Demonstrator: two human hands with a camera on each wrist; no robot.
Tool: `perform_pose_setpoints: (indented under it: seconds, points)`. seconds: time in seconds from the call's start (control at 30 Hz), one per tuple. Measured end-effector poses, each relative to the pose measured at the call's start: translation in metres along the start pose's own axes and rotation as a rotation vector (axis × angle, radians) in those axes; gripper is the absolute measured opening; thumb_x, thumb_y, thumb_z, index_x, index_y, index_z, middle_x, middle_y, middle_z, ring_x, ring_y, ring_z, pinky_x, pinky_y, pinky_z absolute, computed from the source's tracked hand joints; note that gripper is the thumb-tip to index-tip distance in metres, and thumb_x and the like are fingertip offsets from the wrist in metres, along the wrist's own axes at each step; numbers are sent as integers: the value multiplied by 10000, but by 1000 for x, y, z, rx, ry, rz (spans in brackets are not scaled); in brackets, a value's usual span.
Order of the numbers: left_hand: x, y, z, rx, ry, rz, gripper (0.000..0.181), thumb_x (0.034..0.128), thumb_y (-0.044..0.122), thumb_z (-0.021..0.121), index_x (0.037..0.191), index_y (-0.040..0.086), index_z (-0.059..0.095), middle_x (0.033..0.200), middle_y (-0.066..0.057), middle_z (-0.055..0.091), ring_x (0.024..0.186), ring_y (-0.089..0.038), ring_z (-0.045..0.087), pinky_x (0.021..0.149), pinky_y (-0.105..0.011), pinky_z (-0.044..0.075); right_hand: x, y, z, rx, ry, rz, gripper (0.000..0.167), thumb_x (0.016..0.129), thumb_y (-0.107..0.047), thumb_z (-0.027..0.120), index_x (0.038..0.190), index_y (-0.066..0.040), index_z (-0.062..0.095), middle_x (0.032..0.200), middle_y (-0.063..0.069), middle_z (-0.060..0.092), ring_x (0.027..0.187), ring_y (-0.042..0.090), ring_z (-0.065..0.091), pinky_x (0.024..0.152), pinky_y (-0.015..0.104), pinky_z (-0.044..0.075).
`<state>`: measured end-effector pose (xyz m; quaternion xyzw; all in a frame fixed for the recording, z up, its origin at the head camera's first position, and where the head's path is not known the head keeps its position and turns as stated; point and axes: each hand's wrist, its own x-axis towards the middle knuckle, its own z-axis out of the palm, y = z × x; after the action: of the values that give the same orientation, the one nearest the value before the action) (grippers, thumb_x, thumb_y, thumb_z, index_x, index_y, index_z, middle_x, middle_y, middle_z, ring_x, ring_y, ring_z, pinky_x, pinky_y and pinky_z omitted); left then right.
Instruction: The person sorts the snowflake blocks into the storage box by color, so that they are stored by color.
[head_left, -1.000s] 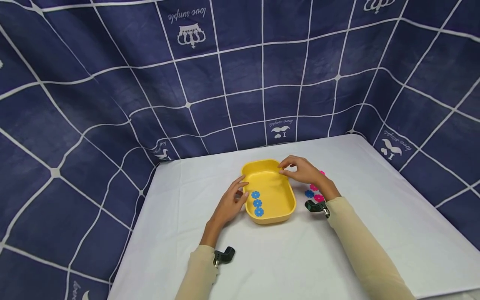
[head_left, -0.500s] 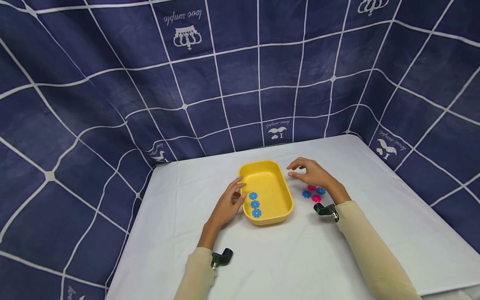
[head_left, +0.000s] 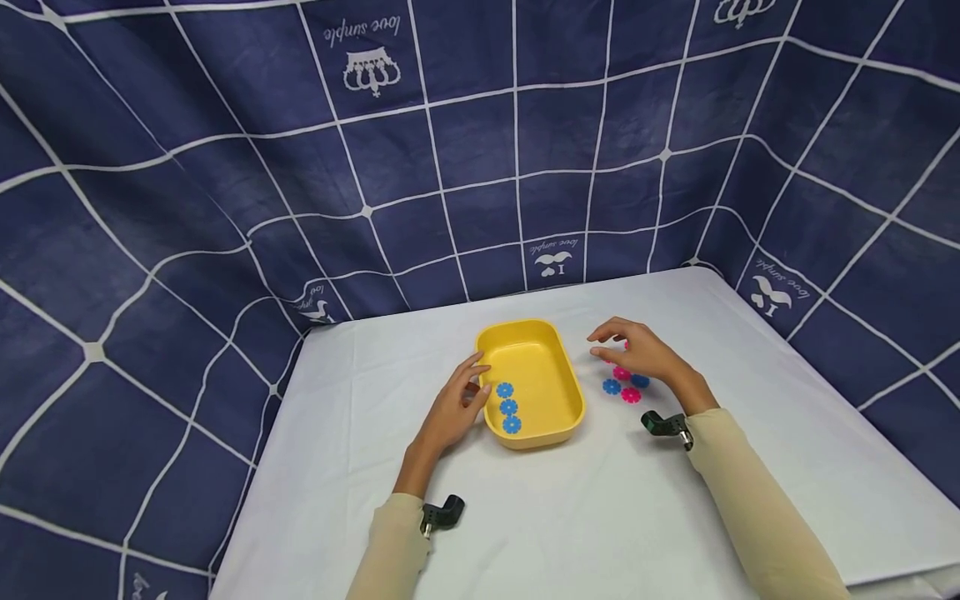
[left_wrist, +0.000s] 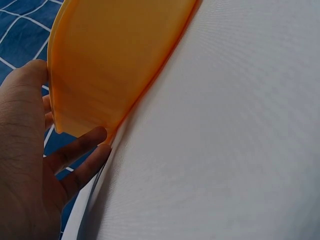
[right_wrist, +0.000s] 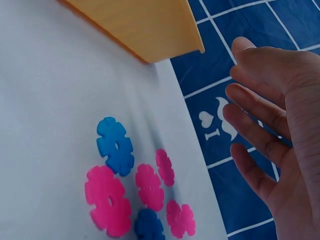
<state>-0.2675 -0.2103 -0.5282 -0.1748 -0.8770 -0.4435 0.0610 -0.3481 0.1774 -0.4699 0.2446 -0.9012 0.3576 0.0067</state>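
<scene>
A yellow tray (head_left: pixel 532 367) sits on the table, with three blue flower-shaped discs (head_left: pixel 508 407) in a row along its left side. My left hand (head_left: pixel 450 408) holds the tray's left wall; in the left wrist view some fingertips (left_wrist: pixel 97 135) touch the outside while others pass behind the rim. To the right of the tray, my right hand (head_left: pixel 637 350) hovers with bent, parted fingers and nothing between them. Near it lie several pink discs (right_wrist: pixel 107 200) and two blue discs (right_wrist: pixel 116 145), notched around the edge. In the head view the hand partly hides them.
A white cloth (head_left: pixel 525 517) covers the table. Dark blue gridded curtains (head_left: pixel 480 142) rise behind it and at both sides. Each wrist carries a small black camera mount (head_left: pixel 446 512).
My right hand has drawn back from the tray's far right rim toward the loose discs. The left hand stays at the tray, and the three discs inside lie as before.
</scene>
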Motion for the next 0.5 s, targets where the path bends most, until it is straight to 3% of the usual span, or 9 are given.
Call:
perform_pose_setpoints:
  seconds: [0.23,0.5]
  points:
    - [0,0,0,2,3,21,478,1124,371,581,1545,145,564,1728,162,328,1151,-186,673,933,-395,622,-13,8,3,11,-5,31,339,993,-263,808,1264,-66,758,1257,148,722,1220,402,626,1094,636,512]
    - [1,-2,0,11,7,37,465,1127,362,578,1541,151,567,1732,133,330,1144,-184,674,921,-381,625,-25,20,11,25,7,49,312,966,-240,837,1218,-66,777,1211,106,733,1151,329,630,1071,583,542]
